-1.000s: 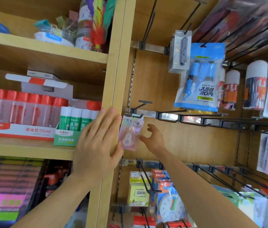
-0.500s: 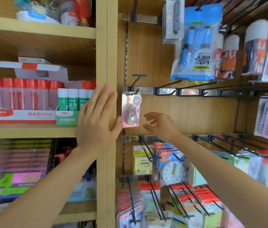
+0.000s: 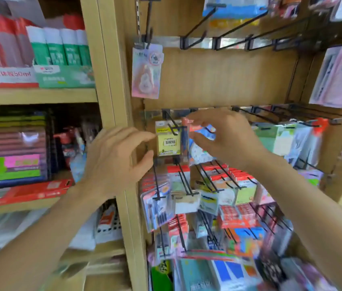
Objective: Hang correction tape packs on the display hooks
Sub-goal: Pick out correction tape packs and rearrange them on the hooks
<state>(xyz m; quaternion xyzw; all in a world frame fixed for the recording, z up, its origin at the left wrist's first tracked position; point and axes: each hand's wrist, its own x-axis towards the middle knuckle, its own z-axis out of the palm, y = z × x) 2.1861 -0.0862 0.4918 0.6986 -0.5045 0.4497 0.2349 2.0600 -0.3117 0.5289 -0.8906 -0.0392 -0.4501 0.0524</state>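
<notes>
A pink correction tape pack (image 3: pixel 146 72) hangs by itself on the leftmost black display hook (image 3: pixel 148 36) of the upper rail, flat against the wooden back panel. Both hands are below it and touch nothing of it. My left hand (image 3: pixel 117 160) hovers in front of the wooden upright, fingers spread and empty. Further right, my right hand (image 3: pixel 226 137) is level with the lower hook rail, fingers apart, its fingertips close to a red-topped pack (image 3: pixel 191 126) hanging there. I see no pack held in either hand.
Several empty black hooks (image 3: pixel 199 24) jut out to the right of the hung pack. A yellow sticky-note pack (image 3: pixel 168 139) hangs on the lower rail. Crowded rows of packs (image 3: pixel 214 192) fill the hooks below. Glue bottles (image 3: pixel 58 49) stand on the left shelf beyond the wooden upright (image 3: pixel 105 80).
Both hands have come down and away from the pink pack, which stays hanging on its hook. The view has tilted down toward the lower hook rows.
</notes>
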